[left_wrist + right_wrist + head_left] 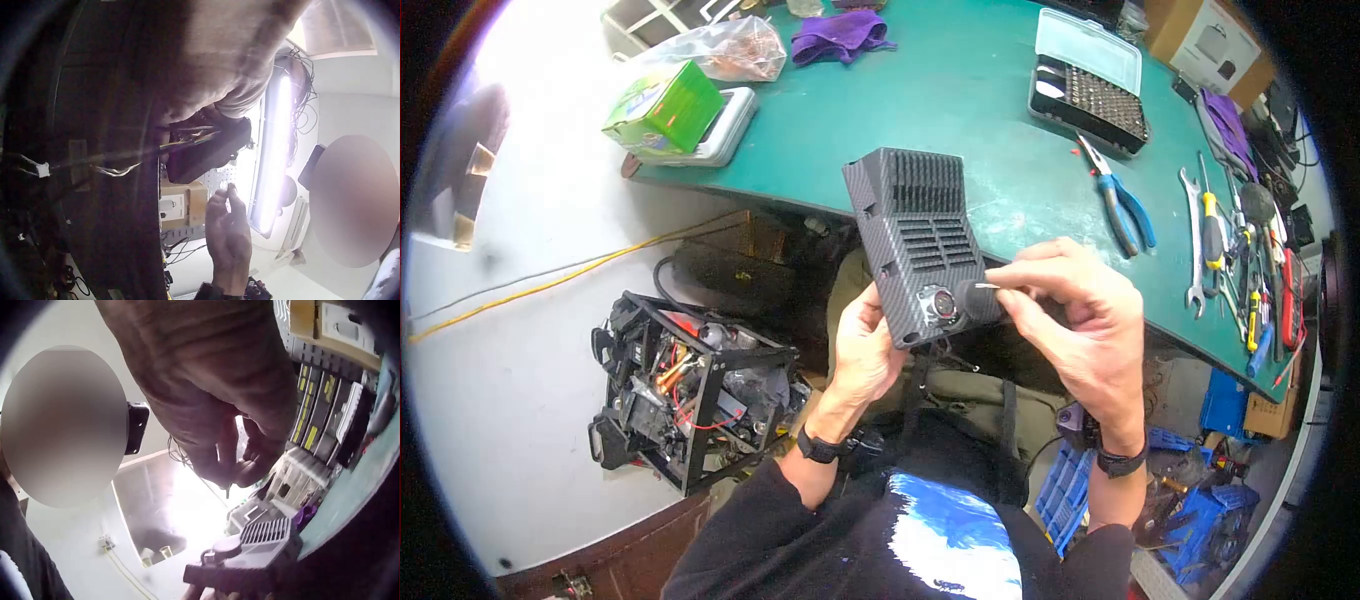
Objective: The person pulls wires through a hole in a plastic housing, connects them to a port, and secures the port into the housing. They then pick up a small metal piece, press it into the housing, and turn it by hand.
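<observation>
A dark, carbon-patterned housing [935, 240] with slatted vents and a round dial near its lower end is held tilted off the table's front edge. My left hand [865, 350] grips its lower left side. Between thumb and index finger, my right hand [1085, 320] pinches a small, thin metal piece [986, 286] beside a round black knob [980, 303] on the housing. In the right wrist view the piece [228, 493] points from the fingertips toward the housing [250, 559], with a gap between. Wires [200, 139] show at the housing's underside in the left wrist view.
On the green table [880, 110] lie blue-handled pliers [1122, 205], an open case of bits [1095, 100], and several wrenches and screwdrivers at the right. A green box [665, 110] stands at the left corner. A black frame of parts [700, 390] is on the floor.
</observation>
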Demonstrator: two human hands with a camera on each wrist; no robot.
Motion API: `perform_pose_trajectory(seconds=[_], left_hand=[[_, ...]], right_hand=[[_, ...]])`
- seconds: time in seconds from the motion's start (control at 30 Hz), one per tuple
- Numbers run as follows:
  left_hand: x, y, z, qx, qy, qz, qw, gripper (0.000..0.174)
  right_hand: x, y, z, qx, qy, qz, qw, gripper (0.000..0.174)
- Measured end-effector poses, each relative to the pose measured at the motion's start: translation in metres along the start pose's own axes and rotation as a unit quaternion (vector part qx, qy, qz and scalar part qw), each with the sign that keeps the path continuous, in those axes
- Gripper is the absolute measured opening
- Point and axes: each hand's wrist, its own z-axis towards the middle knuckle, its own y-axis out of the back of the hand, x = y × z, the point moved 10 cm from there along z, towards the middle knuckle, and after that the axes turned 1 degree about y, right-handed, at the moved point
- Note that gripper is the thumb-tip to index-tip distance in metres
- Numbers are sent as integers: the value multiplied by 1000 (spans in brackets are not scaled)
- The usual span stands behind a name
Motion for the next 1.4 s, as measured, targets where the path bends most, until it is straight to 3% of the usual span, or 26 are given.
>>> perform_pose_trajectory(seconds=[0.03, 0.1, 0.17, 0.33, 1.07, 1.17, 1.33, 1.4], left_hand=[[-1, -3, 0, 4, -3, 13, 1000, 46], [-4, -6, 2, 11, -10, -20, 1000, 39], [1, -12, 2, 62, 10, -29, 998, 44], [3, -12, 1, 85, 19, -5, 996, 43], [0, -15, 1, 82, 8, 38, 996, 45], [0, -15, 0, 86, 11, 34, 996, 44], [-1, -18, 1, 90, 3, 21, 996, 45], [-1, -17, 1, 84, 1, 15, 996, 46]], right_hand=[[2, -7, 2, 2, 2, 3, 1000, 18], [-14, -16, 4, -15, -96, 88, 991, 18], [-13, -19, 10, 2, -58, 67, 996, 19], [6, -27, 17, 70, 36, -43, 996, 15], [7, -36, 21, 104, 18, -95, 990, 11], [4, -36, 21, 99, 7, -71, 992, 9], [-29, -39, 14, 74, -124, 95, 985, 9], [-27, -38, 14, 60, -115, 70, 989, 8]])
